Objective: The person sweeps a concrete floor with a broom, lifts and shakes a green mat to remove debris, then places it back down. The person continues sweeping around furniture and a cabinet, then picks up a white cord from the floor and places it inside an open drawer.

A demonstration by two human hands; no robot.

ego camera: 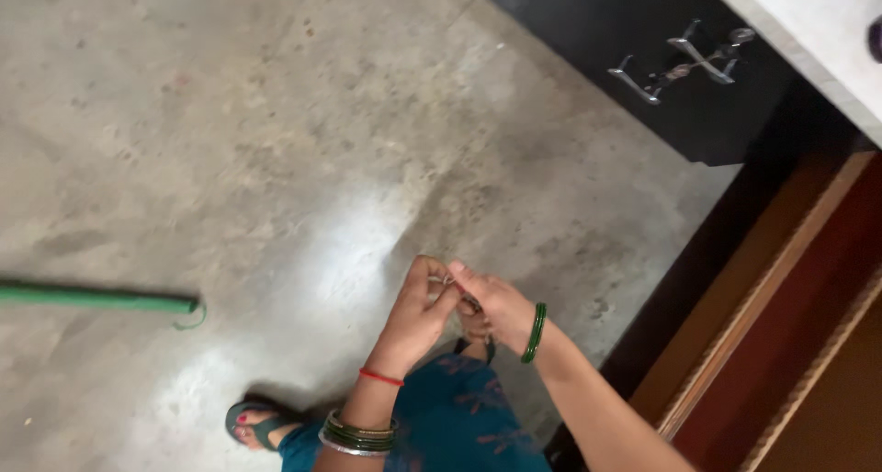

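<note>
My left hand (415, 316) and right hand (491, 302) meet fingertip to fingertip, both pinched shut on a small thin thing (447, 280) I cannot make out.

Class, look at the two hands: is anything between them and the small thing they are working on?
Nothing visible is. The left hand and right hand meet fingertip to fingertip over the concrete floor, pinching something small and thin that is too tiny to identify. The green stick lies well off to the side.
</note>
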